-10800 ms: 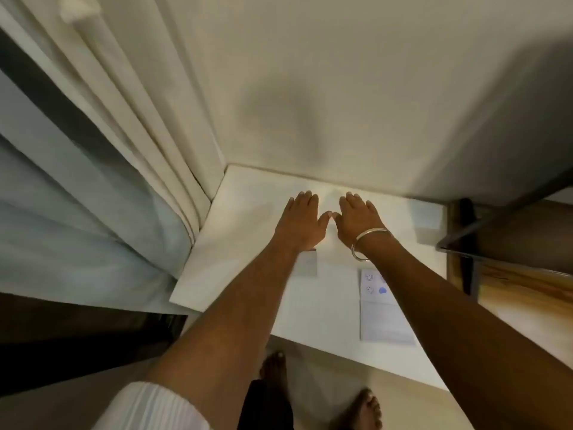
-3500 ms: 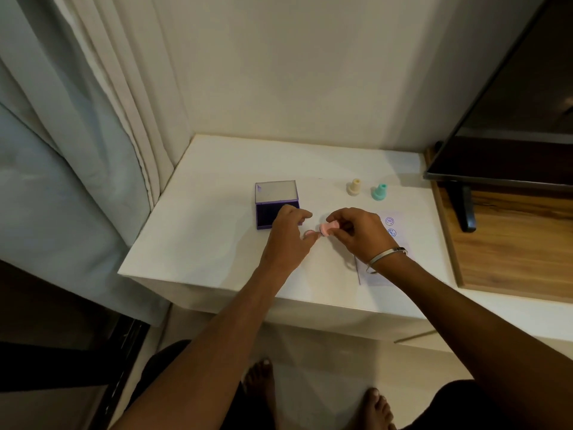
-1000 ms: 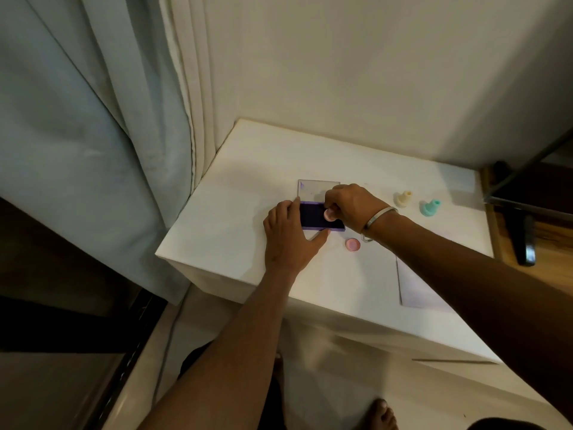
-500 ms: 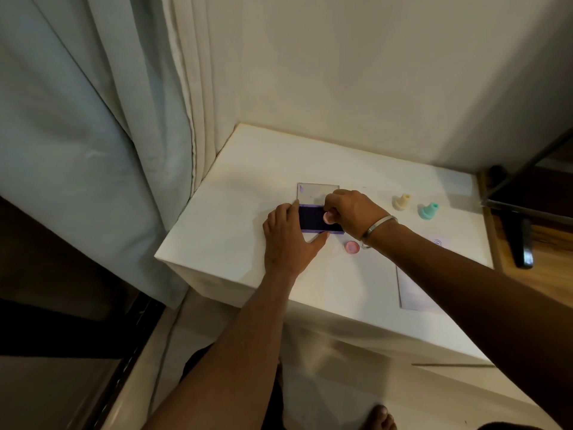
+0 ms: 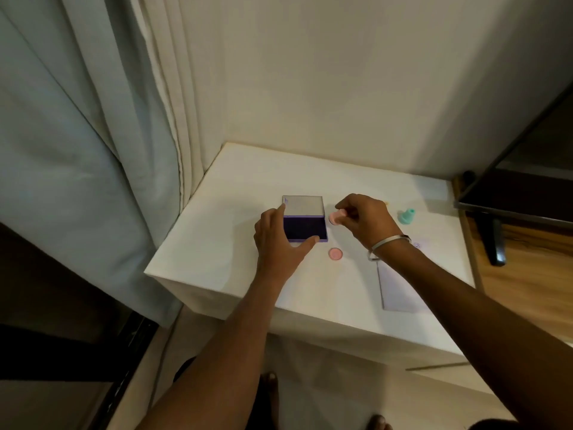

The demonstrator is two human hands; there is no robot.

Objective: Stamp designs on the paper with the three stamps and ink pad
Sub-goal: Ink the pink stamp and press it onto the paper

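A purple ink pad (image 5: 305,228) lies on the white table (image 5: 217,243) with its lid raised behind it. My left hand (image 5: 277,240) grips the pad's near and left edges. My right hand (image 5: 364,220) holds a pink stamp (image 5: 335,217) just right of the pad, lifted off the ink, its round face turned left. The stamp's pink cap (image 5: 335,253) lies on the table in front of the pad. A teal stamp (image 5: 406,216) stands to the right. The yellow stamp is almost hidden behind my right hand. The paper (image 5: 400,290) lies under my right forearm, with faint prints at its far end.
Curtains (image 5: 93,150) hang at the left of the table and a wall stands behind it. A dark screen on a stand (image 5: 496,240) sits on a wooden surface at the right. My feet show on the floor below the table's front edge.
My right hand has lifted the pink stamp off the ink pad and moved it to the right. My left hand still holds the pad.
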